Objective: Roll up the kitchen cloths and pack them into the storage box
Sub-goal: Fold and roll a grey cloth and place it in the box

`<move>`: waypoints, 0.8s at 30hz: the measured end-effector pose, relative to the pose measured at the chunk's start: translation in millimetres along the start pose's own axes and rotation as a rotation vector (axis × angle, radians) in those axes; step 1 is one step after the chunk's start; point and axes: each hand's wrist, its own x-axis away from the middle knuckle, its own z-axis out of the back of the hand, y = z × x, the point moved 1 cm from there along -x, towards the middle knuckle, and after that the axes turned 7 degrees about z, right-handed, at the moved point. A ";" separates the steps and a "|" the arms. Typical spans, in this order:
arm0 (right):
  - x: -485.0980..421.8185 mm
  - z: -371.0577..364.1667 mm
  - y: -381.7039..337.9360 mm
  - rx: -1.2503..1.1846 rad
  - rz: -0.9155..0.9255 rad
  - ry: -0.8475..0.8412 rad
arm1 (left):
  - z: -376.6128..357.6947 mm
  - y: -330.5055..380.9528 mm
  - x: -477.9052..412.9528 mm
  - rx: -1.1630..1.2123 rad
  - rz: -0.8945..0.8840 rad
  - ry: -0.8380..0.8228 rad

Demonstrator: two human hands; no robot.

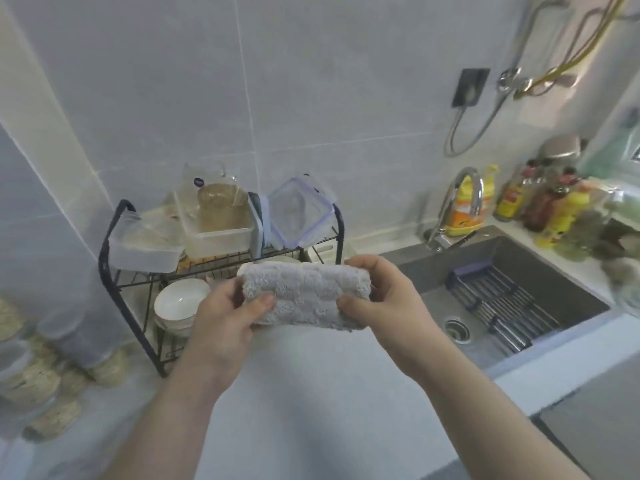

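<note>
Both hands are holding a grey cloth (304, 296), rolled into a thick bundle, in the air above the counter (311, 393), towards its back edge. The left hand (221, 317) is gripping the cloth's left end, thumb curled on top. The right hand (381, 299) is pinching its right end. At the back edge a black wire rack (102, 271) is carrying clear plastic boxes (218, 233), one holding a brownish jar (216, 204), with white bowls (180, 303) stacked below. A dark drain basket (502, 306) is sitting in the sink (554, 271).
</note>
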 end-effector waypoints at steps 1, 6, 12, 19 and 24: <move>6.2 10.4 -7.6 -0.006 0.018 0.030 | -13.0 -1.8 -3.1 0.017 0.001 -0.030; 44.8 89.6 -41.1 0.093 0.063 0.175 | -109.3 -15.1 -19.4 0.037 0.032 -0.229; 118.8 223.7 -66.1 0.058 0.093 0.518 | -272.4 -44.5 -13.7 -0.011 0.113 -0.564; 217.1 380.0 -73.8 0.031 0.120 0.896 | -468.8 -118.1 24.8 -0.083 0.243 -0.878; 281.8 487.0 -72.9 0.036 0.119 1.086 | -587.5 -176.1 59.3 -0.116 0.374 -1.073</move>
